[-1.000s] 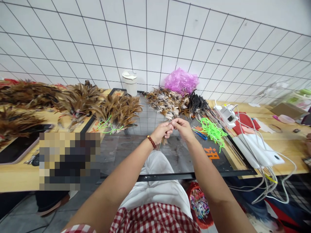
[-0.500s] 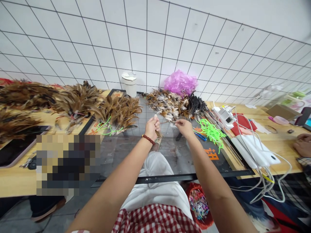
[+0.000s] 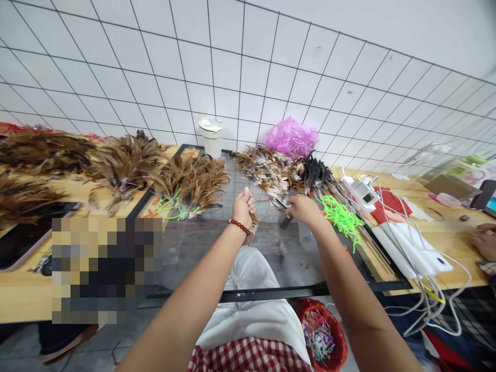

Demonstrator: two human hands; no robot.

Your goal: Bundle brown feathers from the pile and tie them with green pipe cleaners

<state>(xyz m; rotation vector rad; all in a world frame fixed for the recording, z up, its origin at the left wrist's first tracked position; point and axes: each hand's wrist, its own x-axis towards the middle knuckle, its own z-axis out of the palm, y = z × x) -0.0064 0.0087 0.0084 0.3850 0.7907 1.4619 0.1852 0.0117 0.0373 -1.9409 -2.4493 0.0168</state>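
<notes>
A small tuft of brown feathers [image 3: 254, 217] sits in the closed left hand [image 3: 242, 209], mostly hidden, its visible end slanting down from beneath the fist. A slender dark tool [image 3: 279, 203] juts leftward from the right hand [image 3: 304, 209], near the tuft but apart from it; its handle is covered and its exact type unclear.

No complete word, number or brand name can be read. Orange printed lettering appears on the dark glossy panel [image 3: 201, 253] set on the worktop [image 3: 23, 305]. At the panel's left side, its strokes emerge beside the brown feather bundle [image 3: 196, 178], which partly covers them; at the right, only a fragment shows past the right forearm [image 3: 343, 274]. Further orange marks lie near the white cup [image 3: 211, 142], too small to decipher.
</notes>
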